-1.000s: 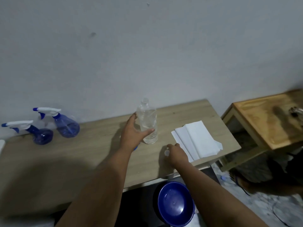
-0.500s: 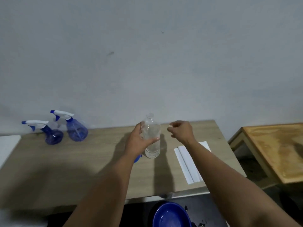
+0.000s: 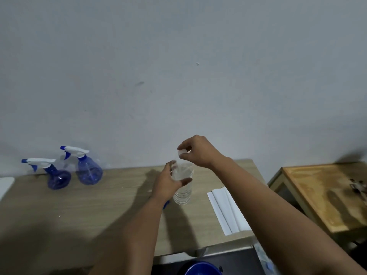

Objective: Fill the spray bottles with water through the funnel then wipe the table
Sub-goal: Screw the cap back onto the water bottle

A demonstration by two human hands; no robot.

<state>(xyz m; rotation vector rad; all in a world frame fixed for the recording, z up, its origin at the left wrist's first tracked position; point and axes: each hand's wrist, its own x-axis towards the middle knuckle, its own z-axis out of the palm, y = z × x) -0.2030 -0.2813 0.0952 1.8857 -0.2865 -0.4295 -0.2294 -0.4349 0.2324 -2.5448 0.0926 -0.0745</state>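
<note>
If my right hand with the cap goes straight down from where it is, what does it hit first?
Most likely the open neck of the clear water bottle, which sits just below the white cap pinched in your right hand. Your left hand grips the bottle; depth is uncertain.

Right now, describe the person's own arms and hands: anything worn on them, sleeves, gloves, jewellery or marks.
Both forearms are bare along all that shows; no sleeve edge enters the picture. The left hand and right hand wear no gloves. No ring, watch, bracelet or bandage shows on either wrist or on the visible fingers. No tattoo or marking is visible; the dim, soft picture would hide fine marks.
</note>
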